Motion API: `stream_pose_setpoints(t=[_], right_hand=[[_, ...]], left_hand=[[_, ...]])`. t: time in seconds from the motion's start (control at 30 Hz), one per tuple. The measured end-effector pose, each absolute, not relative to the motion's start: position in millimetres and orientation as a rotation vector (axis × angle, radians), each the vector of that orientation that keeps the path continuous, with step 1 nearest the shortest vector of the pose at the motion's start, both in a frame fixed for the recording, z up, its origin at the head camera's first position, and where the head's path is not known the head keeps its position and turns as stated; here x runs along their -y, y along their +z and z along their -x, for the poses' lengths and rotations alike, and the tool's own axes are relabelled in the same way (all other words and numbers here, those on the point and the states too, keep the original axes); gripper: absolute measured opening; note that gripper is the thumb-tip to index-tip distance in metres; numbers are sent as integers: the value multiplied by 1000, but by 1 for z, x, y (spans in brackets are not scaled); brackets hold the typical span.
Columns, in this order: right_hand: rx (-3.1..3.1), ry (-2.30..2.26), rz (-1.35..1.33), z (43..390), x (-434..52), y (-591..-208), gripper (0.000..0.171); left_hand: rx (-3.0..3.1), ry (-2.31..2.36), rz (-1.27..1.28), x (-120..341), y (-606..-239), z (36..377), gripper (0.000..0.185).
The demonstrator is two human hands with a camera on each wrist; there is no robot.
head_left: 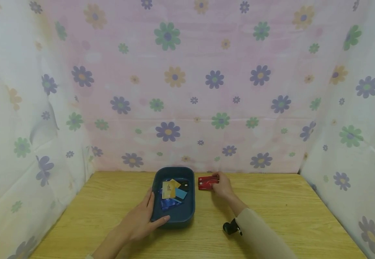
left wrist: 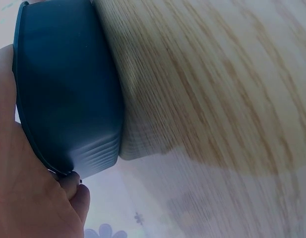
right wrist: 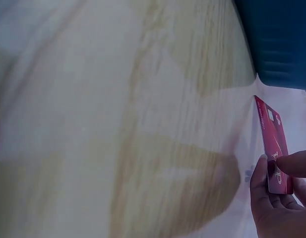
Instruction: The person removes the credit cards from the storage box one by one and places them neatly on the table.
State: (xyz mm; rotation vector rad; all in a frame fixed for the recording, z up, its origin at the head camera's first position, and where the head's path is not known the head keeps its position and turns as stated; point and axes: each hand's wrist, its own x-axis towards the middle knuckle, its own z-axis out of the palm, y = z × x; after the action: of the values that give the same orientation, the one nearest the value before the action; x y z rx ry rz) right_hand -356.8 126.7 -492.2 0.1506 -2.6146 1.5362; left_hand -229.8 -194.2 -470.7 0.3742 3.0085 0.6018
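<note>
A dark blue tray stands on the wooden table and holds several cards: a yellow one, a light blue one, a dark blue one and a black one. My left hand grips the tray's near left rim, thumb along the front edge; the left wrist view shows the tray's outer wall against my palm. My right hand pinches a red card just right of the tray, its edge held between thumb and fingers.
Flowered cloth walls in the table at the back and both sides. A black wrist camera mount sits on my right sleeve. Bare wood lies left and right of the tray.
</note>
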Motion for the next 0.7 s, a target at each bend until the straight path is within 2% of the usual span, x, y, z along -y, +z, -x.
stream_pose_setpoints(t=[0.7], right_hand=[[2680,1235,-258,367,-118,-498,38]], left_hand=[[-3011,599,-364,195,-474,231,116]])
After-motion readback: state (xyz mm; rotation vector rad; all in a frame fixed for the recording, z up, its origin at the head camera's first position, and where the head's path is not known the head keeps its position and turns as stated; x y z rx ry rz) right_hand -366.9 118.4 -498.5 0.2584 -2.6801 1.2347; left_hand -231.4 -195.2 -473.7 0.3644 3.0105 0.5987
